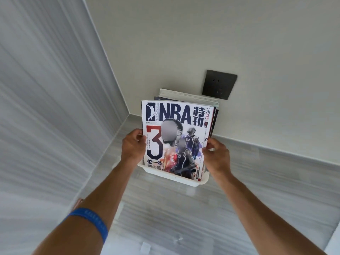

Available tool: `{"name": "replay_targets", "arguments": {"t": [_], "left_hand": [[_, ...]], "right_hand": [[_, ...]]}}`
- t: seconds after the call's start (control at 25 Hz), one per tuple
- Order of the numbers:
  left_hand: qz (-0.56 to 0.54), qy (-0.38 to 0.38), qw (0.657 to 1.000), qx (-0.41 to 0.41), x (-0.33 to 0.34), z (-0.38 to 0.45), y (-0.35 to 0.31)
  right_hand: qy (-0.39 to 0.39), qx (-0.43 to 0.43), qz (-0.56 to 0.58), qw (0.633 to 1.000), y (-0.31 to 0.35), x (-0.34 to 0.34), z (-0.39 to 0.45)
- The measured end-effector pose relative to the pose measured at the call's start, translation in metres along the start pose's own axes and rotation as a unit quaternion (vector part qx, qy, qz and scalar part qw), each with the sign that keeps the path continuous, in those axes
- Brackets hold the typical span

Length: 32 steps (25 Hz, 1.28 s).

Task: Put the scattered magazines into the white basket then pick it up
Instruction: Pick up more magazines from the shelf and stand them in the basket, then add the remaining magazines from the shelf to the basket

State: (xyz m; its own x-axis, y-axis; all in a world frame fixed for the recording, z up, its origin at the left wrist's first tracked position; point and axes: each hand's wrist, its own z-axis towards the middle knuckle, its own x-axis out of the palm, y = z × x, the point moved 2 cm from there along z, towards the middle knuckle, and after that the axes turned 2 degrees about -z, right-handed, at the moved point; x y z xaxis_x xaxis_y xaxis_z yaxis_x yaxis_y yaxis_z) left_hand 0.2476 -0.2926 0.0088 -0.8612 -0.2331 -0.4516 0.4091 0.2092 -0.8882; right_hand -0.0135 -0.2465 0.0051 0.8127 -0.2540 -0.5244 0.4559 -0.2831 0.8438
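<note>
The left arm is reaching forward, a blue wristband (pixel 90 221) around it near the elbow. The left hand (pixel 133 146) is gripping the left edge of the front magazine (pixel 174 138), thumb on the cover and fingers curled behind. The magazine is standing upright in the white basket (pixel 197 182), with more magazines (pixel 185 97) standing behind it. The basket is sitting on the gray floor (pixel 165 218), near the corner where two walls meet. A dark wall socket (pixel 219 84) is showing above the magazines. The right arm is reaching forward too. The right hand (pixel 218 155) is pinching the magazine's right edge, fingers closed on it.
</note>
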Motion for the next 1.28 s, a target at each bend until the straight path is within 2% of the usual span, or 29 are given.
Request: {"name": "replay_targets", "arguments": {"t": [0.2, 0.32, 0.4, 0.48, 0.56, 0.68, 0.8, 0.92, 1.12, 1.28], "left_hand": [[0.031, -0.024, 0.999, -0.011, 0.011, 0.000, -0.007], [0.095, 0.095, 0.991, -0.021, 0.022, -0.004, -0.015], [0.115, 0.130, 0.985, -0.011, 0.026, -0.020, -0.022], [0.132, 0.094, 0.986, 0.045, 0.026, -0.051, -0.033], [0.112, 0.088, 0.985, 0.095, 0.040, -0.104, -0.047], [0.065, 0.177, 0.974, 0.125, 0.090, -0.202, -0.056], [0.083, 0.317, 0.938, 0.116, 0.150, -0.288, -0.057], [0.145, 0.415, 0.887, 0.142, 0.210, -0.352, -0.059], [0.253, 0.460, 0.825, 0.207, 0.276, -0.404, -0.052], [0.312, 0.489, 0.772, 0.259, 0.319, -0.432, -0.056]], "right_hand": [[-0.008, -0.009, -0.082, 0.997, 0.001, -0.003, 0.010], [0.000, 0.028, -0.066, 0.997, 0.000, -0.005, 0.011], [-0.001, 0.073, 0.021, 0.997, -0.009, -0.018, 0.001], [-0.002, 0.112, 0.096, 0.989, -0.026, -0.043, -0.022], [-0.011, 0.144, 0.118, 0.983, -0.060, -0.080, -0.060], [-0.039, 0.186, 0.122, 0.974, -0.128, -0.145, -0.128], [-0.057, 0.243, 0.076, 0.965, -0.195, -0.211, -0.183], [-0.081, 0.239, -0.022, 0.967, -0.238, -0.282, -0.209], [-0.116, 0.179, -0.149, 0.966, -0.277, -0.366, -0.213], [-0.091, 0.206, -0.169, 0.960, -0.311, -0.402, -0.215]]}}
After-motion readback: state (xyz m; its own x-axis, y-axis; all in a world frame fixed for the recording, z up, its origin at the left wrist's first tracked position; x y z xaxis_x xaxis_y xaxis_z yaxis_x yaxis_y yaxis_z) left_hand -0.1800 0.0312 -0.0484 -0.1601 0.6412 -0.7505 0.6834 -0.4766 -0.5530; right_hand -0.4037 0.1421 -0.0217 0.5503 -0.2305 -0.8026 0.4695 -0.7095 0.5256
